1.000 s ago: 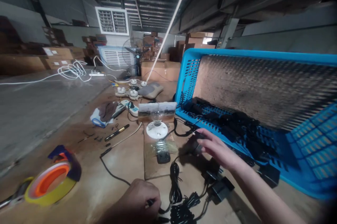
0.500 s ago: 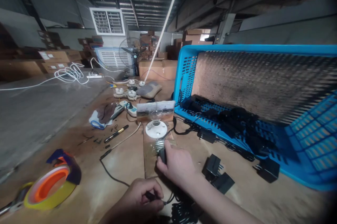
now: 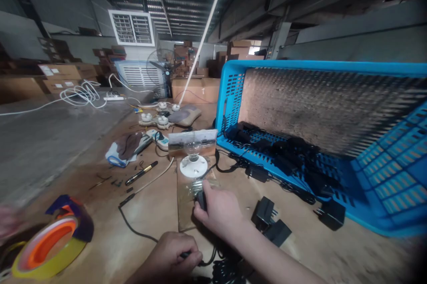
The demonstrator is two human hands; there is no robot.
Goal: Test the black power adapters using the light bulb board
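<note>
My right hand is closed on a black power adapter, pressed against a board near its metal-coloured coil. Just beyond stands a clear bulb in a white lamp holder. My left hand pinches a black cable connector, mostly hidden by the fingers. A bundled black cord lies between my forearms. To the right of my right hand sit two black adapters, one with its pins showing.
A blue basket holding black adapters lies on its side at the right. Yellow tape is at the left, beside another person's blurred hand. A black-and-gold pen, a cloth and a power strip lie farther back.
A blurred hand has come into view at the left edge, by the tape. The whole view has shifted slightly. Both my hands keep their grips in nearly the same place.
</note>
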